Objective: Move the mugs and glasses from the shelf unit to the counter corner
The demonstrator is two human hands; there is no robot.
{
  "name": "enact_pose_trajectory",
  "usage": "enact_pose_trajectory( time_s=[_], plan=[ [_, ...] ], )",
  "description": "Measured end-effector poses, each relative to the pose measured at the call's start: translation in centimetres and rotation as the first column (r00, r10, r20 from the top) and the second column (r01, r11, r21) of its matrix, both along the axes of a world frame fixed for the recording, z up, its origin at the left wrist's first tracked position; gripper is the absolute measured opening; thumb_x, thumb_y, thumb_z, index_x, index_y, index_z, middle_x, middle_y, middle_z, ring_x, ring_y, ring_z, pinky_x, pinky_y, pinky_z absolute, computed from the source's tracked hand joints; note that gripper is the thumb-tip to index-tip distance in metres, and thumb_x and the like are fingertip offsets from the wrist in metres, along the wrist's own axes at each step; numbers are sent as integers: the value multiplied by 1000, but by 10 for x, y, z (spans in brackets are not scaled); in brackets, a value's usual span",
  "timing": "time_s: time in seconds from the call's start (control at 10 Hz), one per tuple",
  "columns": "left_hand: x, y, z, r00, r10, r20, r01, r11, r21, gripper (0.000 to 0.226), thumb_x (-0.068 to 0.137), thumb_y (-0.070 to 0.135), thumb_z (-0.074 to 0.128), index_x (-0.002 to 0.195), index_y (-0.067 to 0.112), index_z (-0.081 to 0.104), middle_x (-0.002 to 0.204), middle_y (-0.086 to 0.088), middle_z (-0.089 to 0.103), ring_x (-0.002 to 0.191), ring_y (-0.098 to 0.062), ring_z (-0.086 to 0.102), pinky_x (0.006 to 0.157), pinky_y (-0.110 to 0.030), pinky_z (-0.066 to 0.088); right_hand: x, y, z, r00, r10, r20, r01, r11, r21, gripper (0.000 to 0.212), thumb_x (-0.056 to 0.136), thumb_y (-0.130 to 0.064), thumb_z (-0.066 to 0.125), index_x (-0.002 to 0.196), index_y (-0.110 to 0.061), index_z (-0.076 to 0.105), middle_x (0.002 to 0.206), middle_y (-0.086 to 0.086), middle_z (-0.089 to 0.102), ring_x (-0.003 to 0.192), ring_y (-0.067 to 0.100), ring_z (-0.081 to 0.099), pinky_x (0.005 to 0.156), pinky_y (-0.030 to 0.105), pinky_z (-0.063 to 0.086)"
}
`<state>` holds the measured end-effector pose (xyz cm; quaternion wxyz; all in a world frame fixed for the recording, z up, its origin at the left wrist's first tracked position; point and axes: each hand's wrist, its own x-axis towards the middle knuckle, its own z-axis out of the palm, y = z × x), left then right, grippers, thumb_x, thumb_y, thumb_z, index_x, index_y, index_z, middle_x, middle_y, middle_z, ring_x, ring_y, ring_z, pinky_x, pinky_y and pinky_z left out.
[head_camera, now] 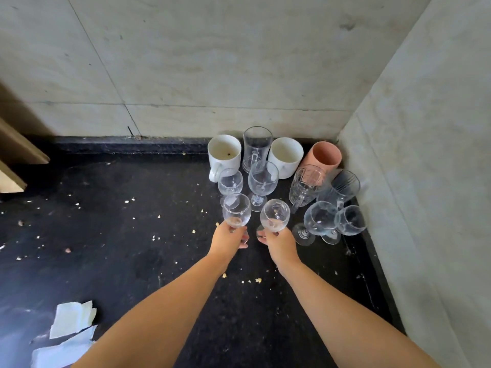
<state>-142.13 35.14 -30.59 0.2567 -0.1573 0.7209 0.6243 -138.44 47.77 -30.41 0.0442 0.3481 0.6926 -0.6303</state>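
Note:
My left hand (229,237) grips a small stemmed glass (236,210) by its lower bowl and stem. My right hand (279,241) holds a second stemmed glass (275,215) the same way, just to its right. Both glasses are at the front of a cluster in the corner of the black counter (132,235). Against the back wall stand two white mugs (224,153) (285,156), a clear glass mug (257,146) and a pink cup (322,156). Several more stemmed glasses (263,179) (320,218) stand between them and my hands.
Pale stone walls (411,181) close the corner at the back and on the right. Crumbs are scattered over the counter. Torn white paper (71,320) lies at the front left. A wooden edge (16,152) juts in at the far left.

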Motion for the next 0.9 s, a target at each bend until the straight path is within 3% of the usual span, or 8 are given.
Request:
enact_pose_trajectory(
  time_s=[0.2, 0.4, 0.6, 0.7, 0.9],
  plan=[
    [-2, 3, -9, 999, 32, -31, -31, 999, 44, 11, 90, 15, 55, 84, 20, 61, 91, -10, 67, 82, -14, 66, 57, -17, 55, -2, 2, -12, 1000, 30, -7, -30, 999, 31, 26, 95, -9, 51, 117, -2, 60, 108, 13, 68, 95, 19, 68, 57, 2, 47],
    [1, 1, -17, 999, 32, 24, -34, 995, 96, 13, 90, 9, 57, 103, 9, 62, 97, -8, 65, 88, -14, 66, 62, -19, 58, -2, 1, -20, 999, 46, 4, -46, 998, 41, 26, 94, -6, 51, 118, -2, 59, 108, 11, 68, 93, 15, 68, 62, 8, 49],
    [1, 2, -18, 996, 39, 79, -48, 992, 114, 22, 88, 12, 62, 110, 11, 61, 95, -1, 64, 91, -13, 65, 68, -23, 60, -2, 1, -20, 1000, 28, 2, -28, 1000, 0, 24, 93, -9, 55, 116, -4, 62, 110, 12, 69, 98, 17, 68, 74, 14, 48],
    [3, 0, -19, 996, 31, 79, -40, 992, 119, 25, 88, 13, 62, 113, 12, 62, 99, -3, 66, 94, -15, 65, 69, -24, 60, 1, 1, -20, 1000, 26, -7, -26, 1000, -16, 23, 93, -12, 56, 115, -8, 62, 110, 10, 69, 99, 16, 68, 63, 9, 49],
    [10, -14, -11, 999, 17, 33, -20, 995, 97, 31, 89, 6, 59, 117, 18, 58, 105, -2, 66, 92, -11, 67, 69, -22, 59, 20, 4, -8, 998, 1, -58, -4, 999, -49, 33, 93, -5, 55, 125, -12, 50, 119, 8, 61, 96, 11, 67, 69, 16, 57]
  ],
)
